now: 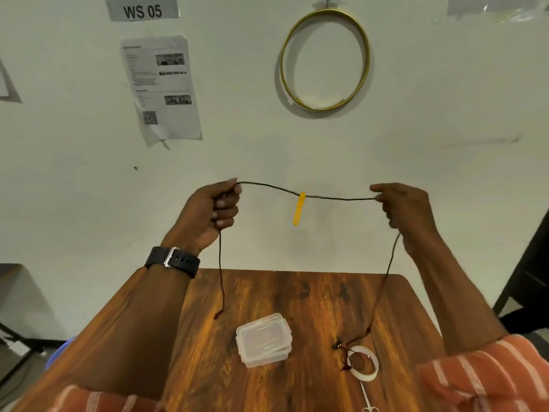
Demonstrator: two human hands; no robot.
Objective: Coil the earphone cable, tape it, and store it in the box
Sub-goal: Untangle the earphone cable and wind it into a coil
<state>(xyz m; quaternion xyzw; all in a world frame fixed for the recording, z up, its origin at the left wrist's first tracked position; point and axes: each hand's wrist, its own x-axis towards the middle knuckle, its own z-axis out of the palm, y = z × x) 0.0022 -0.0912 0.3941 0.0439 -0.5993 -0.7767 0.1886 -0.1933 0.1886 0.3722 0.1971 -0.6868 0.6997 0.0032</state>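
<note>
Both hands raised mid-frame before the white wall. Left hand (218, 211), grip curled shut on the earphone cable (335, 198); right hand (408, 211), grip pinched closed on the same cable. Cable stretched between the two, sagging slightly, yellow tag (299, 208) hanging near its middle. One end dangling from the left hand above the desk (312, 295); other end trailing from the right hand down onto the tape roll (364, 364), lower right. Clear lidded box (263, 340) at lower centre, beside the roll. Small scissors (368, 402) at bottom edge
</note>
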